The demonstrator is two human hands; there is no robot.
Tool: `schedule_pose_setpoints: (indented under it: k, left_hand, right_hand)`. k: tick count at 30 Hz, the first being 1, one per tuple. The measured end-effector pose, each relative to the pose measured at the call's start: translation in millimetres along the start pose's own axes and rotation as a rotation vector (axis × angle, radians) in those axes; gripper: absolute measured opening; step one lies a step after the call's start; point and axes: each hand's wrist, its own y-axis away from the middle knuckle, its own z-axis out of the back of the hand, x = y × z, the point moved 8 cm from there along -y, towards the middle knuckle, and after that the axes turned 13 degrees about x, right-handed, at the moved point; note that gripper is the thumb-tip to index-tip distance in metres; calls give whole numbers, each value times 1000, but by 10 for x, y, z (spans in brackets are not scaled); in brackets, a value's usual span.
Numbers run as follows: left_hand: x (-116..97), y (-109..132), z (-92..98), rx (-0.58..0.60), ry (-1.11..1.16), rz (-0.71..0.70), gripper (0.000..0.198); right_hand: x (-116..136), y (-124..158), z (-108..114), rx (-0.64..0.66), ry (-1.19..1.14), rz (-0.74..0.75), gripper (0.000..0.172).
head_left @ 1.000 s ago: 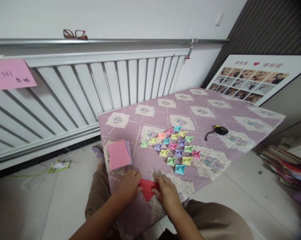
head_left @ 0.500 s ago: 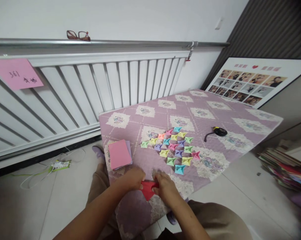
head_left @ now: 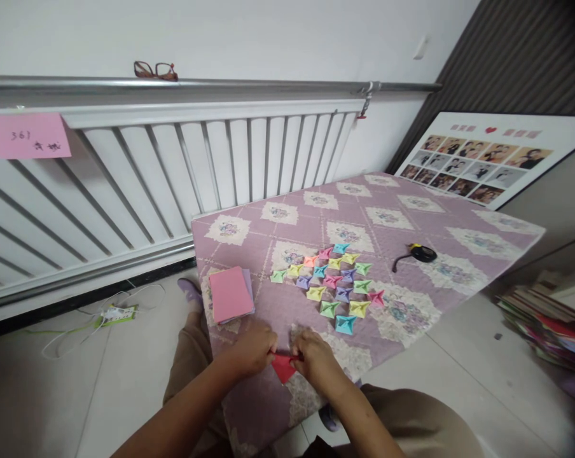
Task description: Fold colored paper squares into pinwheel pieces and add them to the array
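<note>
Your left hand [head_left: 255,348] pinches the left end of a small red piece of folded paper [head_left: 284,369], and your right hand [head_left: 313,357] clamps its right end. The red piece sits between both hands at the near edge of the tabletop [head_left: 254,407], which is covered in a mauve cloth with pale floral diamonds. Its visible part narrows to a point towards you; your fingers hide the upper edge, so you cannot tell every crease. It looks partway through folding, to judge by its plain triangular face. Beyond it, a cluster of small pointed folded-paper pieces [head_left: 332,281] in mixed colours stands apparently finished, in slanting rows. A stack of flat pink and lilac paper sheets [head_left: 231,294], beyond your left hand, appears unfolded.
</note>
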Motion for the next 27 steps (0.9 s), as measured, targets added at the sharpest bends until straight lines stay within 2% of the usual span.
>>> schedule_pose_setpoints:
  k: [7,14,20,23,27]
  left_hand:
    - [15,74,-43,-45,26,-6,15]
    - [-18,138,-22,-66,-58,-2,8]
    - [-73,268,11,-163,-189,60,20]
    - [-128,322,-73,-239,-318,33,21]
    - [-133,338,-303,-244,-358,25,22]
  right_hand:
    - [56,15,-10,-6,-12,52,15]
    - [201,54,27,-34,14,139,18]
    - [297,84,171,-152,141,157,12]
    - [316,137,144,-195,207,166,12]
    - [302,232,-19,-213,256,190,9]
